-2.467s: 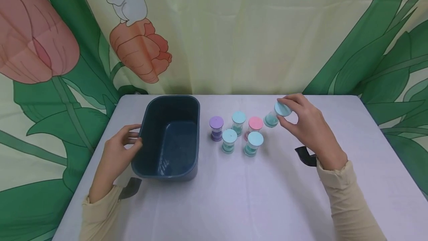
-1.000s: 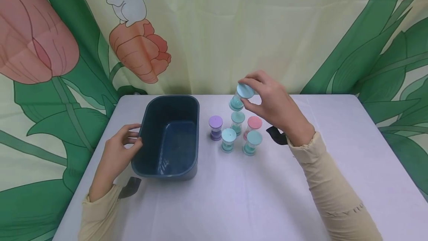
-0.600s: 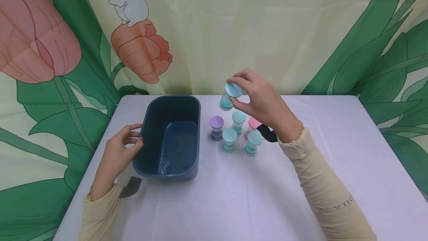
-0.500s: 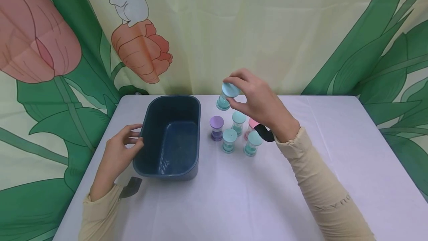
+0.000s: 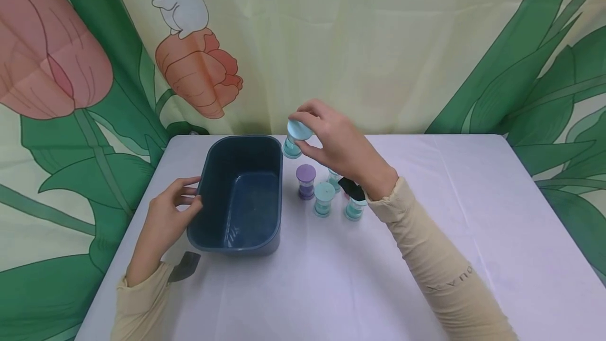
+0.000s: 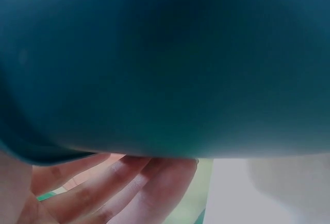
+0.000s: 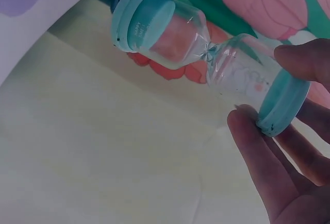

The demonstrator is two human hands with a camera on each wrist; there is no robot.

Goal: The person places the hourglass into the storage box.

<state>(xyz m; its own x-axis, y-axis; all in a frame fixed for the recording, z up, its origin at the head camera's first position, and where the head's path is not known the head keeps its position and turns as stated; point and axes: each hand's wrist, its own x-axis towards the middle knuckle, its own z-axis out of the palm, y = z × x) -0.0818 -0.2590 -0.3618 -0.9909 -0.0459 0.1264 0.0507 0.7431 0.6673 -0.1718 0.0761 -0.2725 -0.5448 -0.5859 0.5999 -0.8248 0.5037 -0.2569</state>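
In the head view my right hand [image 5: 341,143] pinches a sand timer [image 5: 292,149] by its light-blue cap, held tilted in the air beside the back right corner of a dark blue plastic bin [image 5: 280,199]. The right wrist view shows the timer's clear glass bulbs [image 7: 180,33], with blue sand in the bulb far from the fingers. My left hand [image 5: 165,220] touches the bin's left side. In the left wrist view its fingers [image 6: 160,188] lie against the bin's outer wall [image 6: 180,80], partly hidden by it.
Right of the bin stand a purple sand timer [image 5: 306,180] and light-blue sand timers, one in front [image 5: 324,199], one further right [image 5: 354,210]. Others are partly covered by my right wrist. A printed curtain [image 5: 379,67] hangs behind the white table [image 5: 303,293].
My right hand has carried the light-blue sand timer leftward from the right of the group, past the purple one's back, to the bin's right edge. My left hand and the bin stay put.
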